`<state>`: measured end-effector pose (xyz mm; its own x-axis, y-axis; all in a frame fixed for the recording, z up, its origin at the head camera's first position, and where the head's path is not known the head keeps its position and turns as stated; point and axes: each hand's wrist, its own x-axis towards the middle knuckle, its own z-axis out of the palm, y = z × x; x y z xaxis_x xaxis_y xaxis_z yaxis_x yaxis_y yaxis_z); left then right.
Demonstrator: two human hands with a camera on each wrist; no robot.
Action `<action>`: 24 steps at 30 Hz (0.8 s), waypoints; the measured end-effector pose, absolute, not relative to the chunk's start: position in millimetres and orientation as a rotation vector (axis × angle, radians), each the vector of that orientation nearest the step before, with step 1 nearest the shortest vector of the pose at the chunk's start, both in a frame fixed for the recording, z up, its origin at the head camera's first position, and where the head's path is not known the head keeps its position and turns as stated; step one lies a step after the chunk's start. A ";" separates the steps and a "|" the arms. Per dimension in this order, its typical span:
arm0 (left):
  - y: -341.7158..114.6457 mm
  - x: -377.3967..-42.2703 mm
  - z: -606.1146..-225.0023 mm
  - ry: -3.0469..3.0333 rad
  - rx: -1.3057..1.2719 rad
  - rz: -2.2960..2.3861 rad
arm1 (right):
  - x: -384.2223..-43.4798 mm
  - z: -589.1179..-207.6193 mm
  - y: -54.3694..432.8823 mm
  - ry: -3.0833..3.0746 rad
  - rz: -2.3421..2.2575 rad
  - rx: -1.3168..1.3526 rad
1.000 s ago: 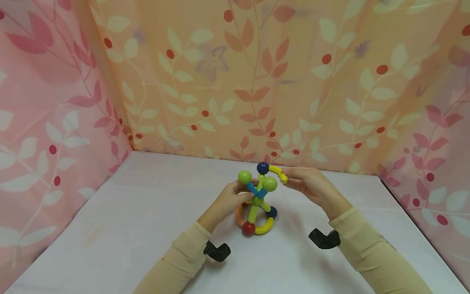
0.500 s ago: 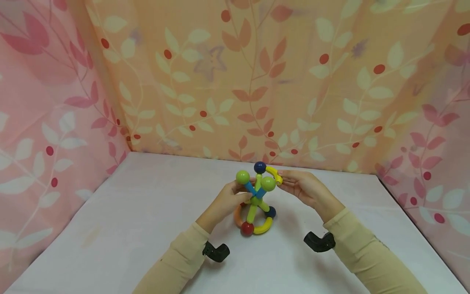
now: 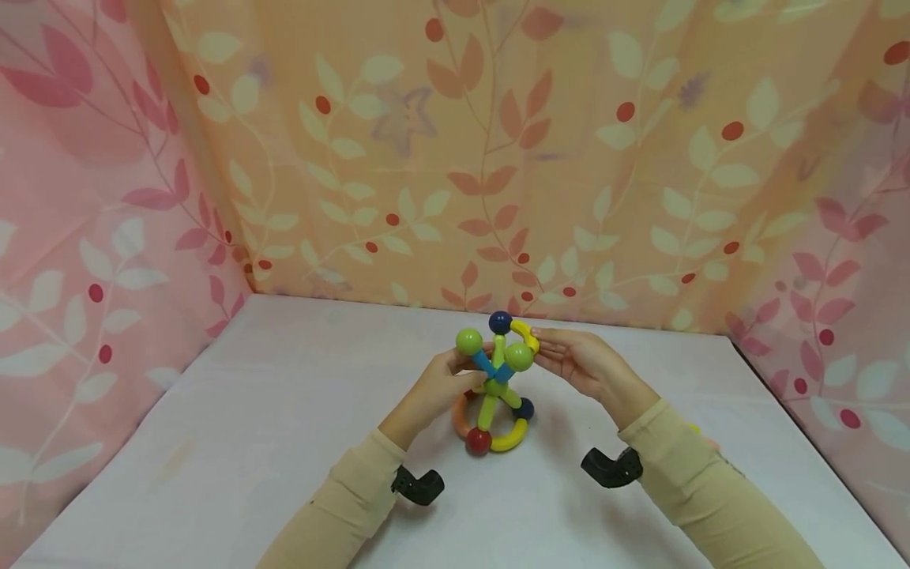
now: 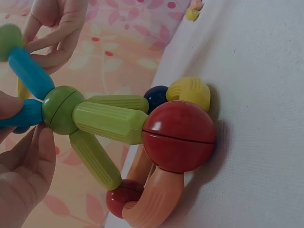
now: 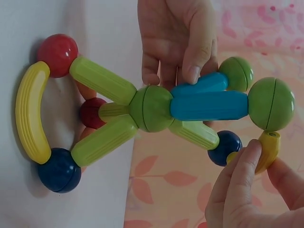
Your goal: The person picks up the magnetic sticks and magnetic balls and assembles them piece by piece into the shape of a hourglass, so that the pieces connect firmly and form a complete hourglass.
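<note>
A magnetic ball-and-stick toy (image 3: 494, 387) stands on the table, its ring base of red and navy balls with curved yellow and orange sticks. Light green sticks rise from the base to a central green ball (image 5: 152, 108). My left hand (image 3: 441, 391) pinches a blue stick (image 5: 202, 84) above that ball. With fingertips and thumb, my right hand (image 3: 583, 359) pinches a curved yellow stick (image 5: 270, 149). One end of it is at the upper navy ball (image 5: 225, 148); the other is right at an upper green ball (image 5: 271, 103). Fingers cover its middle.
Small yellow and pink pieces (image 4: 192, 13) lie on the table, partly behind my right sleeve in the head view. Floral cloth (image 3: 455, 158) hangs along the table's back and sides. A black wrist mount (image 3: 613, 468) juts inward from my right sleeve.
My right hand has moved slightly left, bringing the yellow stick's free end from beside the upper green ball right up to it. My left hand keeps its hold on the toy.
</note>
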<state>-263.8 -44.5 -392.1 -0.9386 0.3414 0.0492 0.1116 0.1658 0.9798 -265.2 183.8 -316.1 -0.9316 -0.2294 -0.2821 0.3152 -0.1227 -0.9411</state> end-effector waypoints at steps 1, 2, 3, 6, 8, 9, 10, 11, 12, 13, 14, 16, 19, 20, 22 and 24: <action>-44.4 -264.0 -392.2 2.248 0.435 1.865 | -264.8 -316.0 183.4 1.794 -2.115 0.100; -44.3 -264.2 -392.3 2.245 0.426 1.863 | -264.6 -316.0 183.0 1.793 -2.116 0.102; -44.2 -264.5 -392.4 2.241 0.418 1.865 | -264.4 -315.9 182.7 1.789 -2.120 0.105; -44.0 -264.8 -393.0 2.243 0.424 1.867 | -263.9 -315.8 181.8 1.780 -2.120 0.114; -44.0 -264.6 -392.9 2.238 0.432 1.872 | -263.5 -316.1 181.8 1.778 -2.119 0.123; -44.0 -264.4 -392.8 2.235 0.436 1.874 | -263.2 -316.5 182.1 1.770 -2.123 0.127; -44.1 -264.1 -392.7 2.235 0.441 1.876 | -263.1 -317.3 182.4 1.758 -2.129 0.129; -44.1 -263.9 -392.6 2.233 0.444 1.878 | -262.8 -318.4 183.1 1.744 -2.139 0.132; -44.1 -263.7 -392.5 2.233 0.448 1.878 | -262.7 -320.1 184.1 1.729 -2.151 0.130; -44.0 -263.6 -392.1 2.229 0.442 1.880 | -262.7 -322.3 185.5 1.714 -2.167 0.132; -43.8 -263.9 -392.1 2.234 0.438 1.874 | -262.6 -325.4 187.0 1.705 -2.180 0.141; -43.7 -264.5 -392.1 2.244 0.439 1.867 | -262.3 -334.9 190.9 1.720 -2.175 0.158; -43.9 -265.3 -392.6 2.260 0.451 1.855 | -260.5 -356.2 196.0 1.868 -2.056 0.205; -44.2 -265.2 -392.9 2.266 0.452 1.851 | -259.5 -364.6 197.3 1.925 -1.997 0.224; -45.0 -265.3 -393.7 2.279 0.460 1.849 | -257.7 -381.2 199.1 2.030 -1.855 0.229; -46.1 -264.8 -394.8 2.282 0.463 1.851 | -255.6 -395.6 199.1 2.089 -1.756 0.233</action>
